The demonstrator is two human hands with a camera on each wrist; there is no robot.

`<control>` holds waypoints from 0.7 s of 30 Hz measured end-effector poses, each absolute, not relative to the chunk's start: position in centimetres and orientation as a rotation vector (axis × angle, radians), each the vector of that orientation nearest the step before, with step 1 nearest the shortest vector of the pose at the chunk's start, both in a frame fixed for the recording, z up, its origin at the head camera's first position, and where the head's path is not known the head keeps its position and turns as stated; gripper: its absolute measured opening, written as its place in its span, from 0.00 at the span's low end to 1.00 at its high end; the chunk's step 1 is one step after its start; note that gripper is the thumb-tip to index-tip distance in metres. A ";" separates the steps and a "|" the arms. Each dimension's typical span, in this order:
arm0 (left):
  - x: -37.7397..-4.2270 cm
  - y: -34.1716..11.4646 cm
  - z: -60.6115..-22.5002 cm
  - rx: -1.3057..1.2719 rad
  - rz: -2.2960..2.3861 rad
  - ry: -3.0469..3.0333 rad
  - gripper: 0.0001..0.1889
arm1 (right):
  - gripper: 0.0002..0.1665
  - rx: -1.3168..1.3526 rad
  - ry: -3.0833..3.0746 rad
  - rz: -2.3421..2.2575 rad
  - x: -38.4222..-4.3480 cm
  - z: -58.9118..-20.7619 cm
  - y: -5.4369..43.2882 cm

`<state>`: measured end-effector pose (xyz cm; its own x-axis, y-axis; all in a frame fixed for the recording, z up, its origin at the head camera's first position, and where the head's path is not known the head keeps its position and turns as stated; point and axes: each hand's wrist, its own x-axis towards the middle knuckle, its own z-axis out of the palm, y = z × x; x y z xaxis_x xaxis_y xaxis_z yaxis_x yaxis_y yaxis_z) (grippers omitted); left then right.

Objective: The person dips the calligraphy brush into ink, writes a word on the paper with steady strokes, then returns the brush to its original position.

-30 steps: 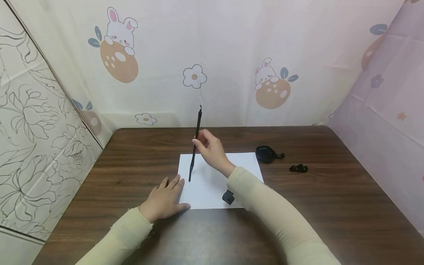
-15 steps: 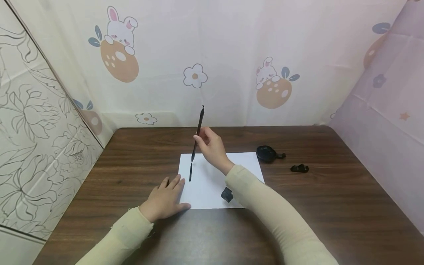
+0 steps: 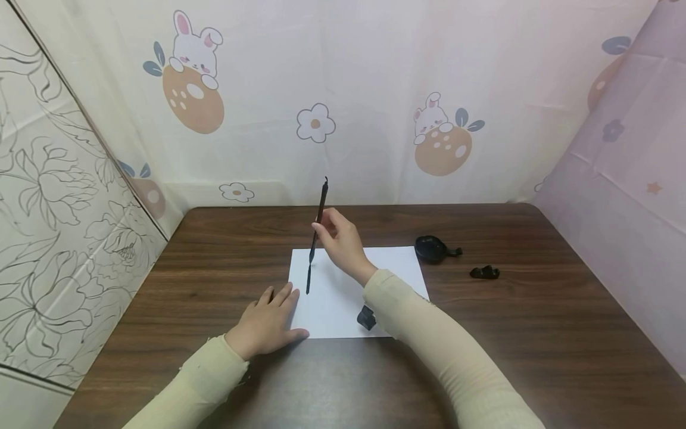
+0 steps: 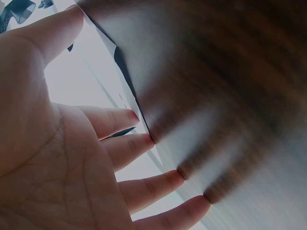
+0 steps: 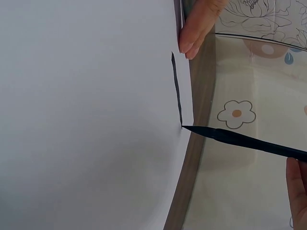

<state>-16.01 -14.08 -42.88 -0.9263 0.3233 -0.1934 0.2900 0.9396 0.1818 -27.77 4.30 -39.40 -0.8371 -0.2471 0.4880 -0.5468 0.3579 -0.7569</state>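
My right hand (image 3: 343,241) pinches a dark writing brush (image 3: 320,214) by its shaft, held nearly upright. In the right wrist view the tip of the brush (image 5: 230,137) meets the upper end of a thin black stroke (image 5: 177,88) on the white paper (image 5: 86,96). This stroke (image 3: 308,280) runs along the paper's left side in the head view. My left hand (image 3: 265,322) lies with fingers spread at the left edge of the paper (image 3: 343,292), its fingertips touching that edge. A dark thing shows partly between the left fingers (image 4: 120,157); its kind is hidden.
A black ink dish (image 3: 430,249) with a short handle stands at the paper's far right corner. Right of it lies a small black brush rest (image 3: 485,272). Beside my right cuff is a small black object (image 3: 367,317). A patterned curtain (image 3: 364,71) hangs behind the wooden table (image 3: 225,250).
The brush has moved away from me along the paper, exposing more of the black stroke, then dipped slightly over the last half second. My left hand has stayed still.
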 end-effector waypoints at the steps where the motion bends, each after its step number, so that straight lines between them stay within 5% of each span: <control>1: -16.0 -14.1 -42.9 0.461 0.223 2.874 0.47 | 0.10 0.707 -2.336 1.467 -27.7 -39.4 4.3; 21: -16.0 -14.1 -42.9 0.459 0.224 2.884 0.47 | 0.11 0.750 -2.389 1.390 -27.3 -39.3 4.4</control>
<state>-15.99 -14.06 -42.87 -0.9289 0.3215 -0.1839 0.2892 0.9398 0.1820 -27.28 4.42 -39.34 -0.8273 -0.2953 0.4778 -0.5613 0.4032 -0.7227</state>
